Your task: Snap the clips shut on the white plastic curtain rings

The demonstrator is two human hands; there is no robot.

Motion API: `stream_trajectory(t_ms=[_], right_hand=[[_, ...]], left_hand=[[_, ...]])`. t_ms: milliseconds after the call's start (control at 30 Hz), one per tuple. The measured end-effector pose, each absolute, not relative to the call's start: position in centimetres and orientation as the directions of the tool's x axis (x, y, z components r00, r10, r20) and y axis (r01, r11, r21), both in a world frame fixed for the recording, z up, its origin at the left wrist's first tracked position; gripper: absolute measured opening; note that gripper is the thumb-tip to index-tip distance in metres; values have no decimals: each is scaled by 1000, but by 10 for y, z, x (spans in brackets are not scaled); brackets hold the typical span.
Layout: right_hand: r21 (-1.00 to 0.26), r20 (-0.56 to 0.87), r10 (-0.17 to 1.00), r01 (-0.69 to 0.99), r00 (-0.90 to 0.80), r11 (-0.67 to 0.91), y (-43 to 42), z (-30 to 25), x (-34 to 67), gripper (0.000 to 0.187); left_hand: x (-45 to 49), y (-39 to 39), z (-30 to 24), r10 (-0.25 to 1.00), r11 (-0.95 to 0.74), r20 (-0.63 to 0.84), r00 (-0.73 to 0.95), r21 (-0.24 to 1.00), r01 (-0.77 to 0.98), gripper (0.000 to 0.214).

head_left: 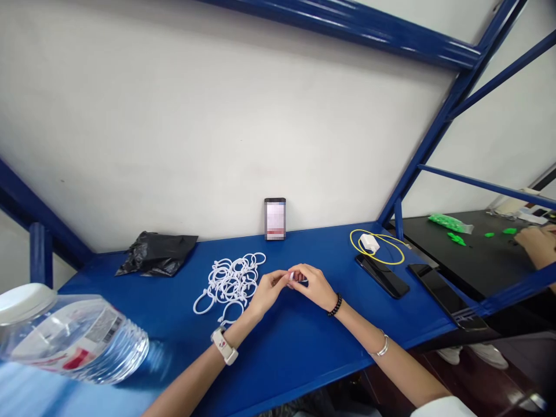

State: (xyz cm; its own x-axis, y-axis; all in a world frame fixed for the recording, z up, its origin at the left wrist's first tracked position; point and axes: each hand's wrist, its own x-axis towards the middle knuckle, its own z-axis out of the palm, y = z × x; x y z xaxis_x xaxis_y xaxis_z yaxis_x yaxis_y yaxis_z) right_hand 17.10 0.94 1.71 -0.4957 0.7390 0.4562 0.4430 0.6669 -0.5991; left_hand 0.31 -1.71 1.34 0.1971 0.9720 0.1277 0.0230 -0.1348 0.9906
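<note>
Below frame centre: left hand (266, 294) and right hand (316, 285) pinch a small white piece (291, 277) between fingertips. Left of them: white rings (234, 281), probably light, springy, smooth plastic, best gripped beside each knobbed closure.

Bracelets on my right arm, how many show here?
2: a black beaded bracelet just behind the right hand, and a silver bangle farther up, toward the white sleeve, which could hide more.

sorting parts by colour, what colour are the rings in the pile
The rings are white; the head view, the only one, shows them.
</note>
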Motion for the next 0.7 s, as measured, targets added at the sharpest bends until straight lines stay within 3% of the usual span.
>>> stream_trajectory(t_ms=[167,333,467,700], right_hand=[[-750,429,815,349,-390,562,11,17,172,17],[-963,235,887,30,-398,268,10,18,168,27],[-987,159,872,-55,-462,150,8,17,166,30],[-983,167,853,-12,-494,186,10,22,168,34]], left_hand=[[2,-22,7,961,-170,178,213,984,-58,34],[5,-25,-1,953,-297,286,103,947,120,40],[6,-28,-1,950,-308,276,148,908,285,42],[6,-34,8,956,-275,225,186,909,313,34]])
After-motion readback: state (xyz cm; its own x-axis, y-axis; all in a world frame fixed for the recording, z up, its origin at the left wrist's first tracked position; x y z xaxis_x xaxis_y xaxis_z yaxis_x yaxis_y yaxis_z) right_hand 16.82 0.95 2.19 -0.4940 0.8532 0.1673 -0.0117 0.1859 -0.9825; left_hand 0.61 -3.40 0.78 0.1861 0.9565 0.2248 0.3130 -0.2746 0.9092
